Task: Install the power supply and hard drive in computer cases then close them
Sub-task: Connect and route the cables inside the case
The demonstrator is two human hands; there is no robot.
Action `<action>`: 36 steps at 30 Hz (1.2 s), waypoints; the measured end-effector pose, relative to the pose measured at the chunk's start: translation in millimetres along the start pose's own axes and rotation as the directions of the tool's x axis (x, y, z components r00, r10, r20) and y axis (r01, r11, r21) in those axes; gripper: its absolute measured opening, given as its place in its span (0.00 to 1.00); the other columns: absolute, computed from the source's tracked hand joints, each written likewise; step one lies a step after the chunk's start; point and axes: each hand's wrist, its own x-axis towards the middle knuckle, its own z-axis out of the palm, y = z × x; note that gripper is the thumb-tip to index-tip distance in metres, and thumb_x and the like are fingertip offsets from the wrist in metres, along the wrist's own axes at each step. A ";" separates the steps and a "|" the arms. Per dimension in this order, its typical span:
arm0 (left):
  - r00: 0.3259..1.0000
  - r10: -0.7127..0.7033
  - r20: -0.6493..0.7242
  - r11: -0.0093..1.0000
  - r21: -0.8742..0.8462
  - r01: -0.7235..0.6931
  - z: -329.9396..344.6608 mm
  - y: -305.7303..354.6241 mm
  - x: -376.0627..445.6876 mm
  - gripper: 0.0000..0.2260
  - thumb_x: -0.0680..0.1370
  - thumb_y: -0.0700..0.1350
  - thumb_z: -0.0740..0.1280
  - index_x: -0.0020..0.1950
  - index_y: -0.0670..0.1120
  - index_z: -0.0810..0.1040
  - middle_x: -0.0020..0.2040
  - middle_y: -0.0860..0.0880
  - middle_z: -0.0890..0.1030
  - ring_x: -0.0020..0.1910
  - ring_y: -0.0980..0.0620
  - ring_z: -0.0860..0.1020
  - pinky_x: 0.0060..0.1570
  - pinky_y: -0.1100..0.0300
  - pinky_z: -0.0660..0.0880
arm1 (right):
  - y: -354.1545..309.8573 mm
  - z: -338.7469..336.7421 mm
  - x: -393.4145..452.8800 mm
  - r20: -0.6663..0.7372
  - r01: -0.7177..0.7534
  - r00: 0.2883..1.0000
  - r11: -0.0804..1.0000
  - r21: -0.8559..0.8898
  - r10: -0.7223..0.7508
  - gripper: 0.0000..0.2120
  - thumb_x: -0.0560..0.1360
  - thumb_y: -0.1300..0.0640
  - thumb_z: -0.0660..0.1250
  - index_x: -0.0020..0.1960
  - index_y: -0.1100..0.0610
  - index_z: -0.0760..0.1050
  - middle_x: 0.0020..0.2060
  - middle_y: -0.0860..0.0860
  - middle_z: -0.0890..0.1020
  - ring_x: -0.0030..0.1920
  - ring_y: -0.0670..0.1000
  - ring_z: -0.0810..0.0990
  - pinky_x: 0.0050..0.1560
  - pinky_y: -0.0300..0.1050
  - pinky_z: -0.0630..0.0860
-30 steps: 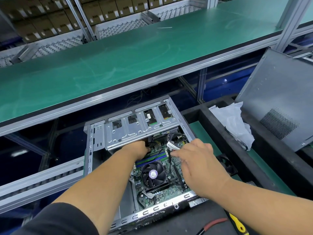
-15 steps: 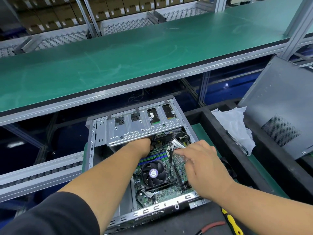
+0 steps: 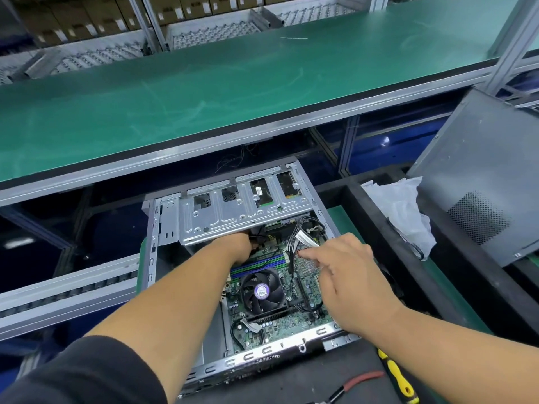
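An open computer case [image 3: 151, 258] lies flat in front of me, its motherboard and black CPU fan [image 3: 262, 293] exposed. A silver drive cage [image 3: 233, 211] spans its far end. My left hand [image 3: 237, 246] reaches in beneath the cage's near edge, and its fingers are hidden there beside a black cable. My right hand [image 3: 347, 275] hovers over the right side of the board. Its index finger is stretched out to touch the board just below a bundle of black cables with a white label [image 3: 303, 237]. A grey side panel [image 3: 481, 185] leans at the right.
A crumpled white plastic bag [image 3: 399, 205] lies between the case and the side panel. Red-handled pliers [image 3: 358, 383] and a yellow-handled screwdriver [image 3: 396, 377] lie on the black mat near me. A green shelf [image 3: 233, 83] overhangs the case. A roller conveyor [image 3: 58, 290] runs at the left.
My right hand has drawn back slightly from the cable bundle and now points its index finger at the board. My left hand has stayed under the drive cage.
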 end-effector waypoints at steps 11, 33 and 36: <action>0.999 0.015 -0.041 1.000 -0.026 -0.016 7.3 -4.8 6.8 0.17 0.82 0.35 0.58 0.66 0.44 0.80 0.39 0.51 0.70 0.35 0.53 0.68 0.44 0.56 0.68 | 0.6 -0.8 -0.6 -0.009 0.020 1.000 1.000 -0.001 -0.020 0.22 0.76 0.67 0.62 0.64 0.51 0.82 0.43 0.40 0.71 0.51 0.49 0.68 0.55 0.54 0.69; 0.994 -0.070 0.086 0.981 -0.175 0.084 -13.9 8.7 -11.1 0.20 0.80 0.33 0.61 0.73 0.41 0.75 0.53 0.46 0.74 0.53 0.45 0.73 0.51 0.57 0.70 | 2.6 1.7 -0.8 -0.028 0.002 1.000 1.000 -0.004 -0.003 0.23 0.76 0.66 0.61 0.65 0.49 0.82 0.48 0.41 0.79 0.55 0.50 0.73 0.57 0.59 0.72; 0.994 -0.107 -0.007 0.949 -0.300 0.100 -15.5 17.6 -30.4 0.17 0.83 0.45 0.60 0.72 0.46 0.74 0.52 0.46 0.76 0.53 0.43 0.75 0.52 0.51 0.72 | 4.1 -0.3 -2.2 -0.040 -0.028 0.999 0.996 0.086 0.032 0.25 0.77 0.62 0.56 0.71 0.51 0.78 0.52 0.43 0.80 0.57 0.49 0.74 0.63 0.55 0.72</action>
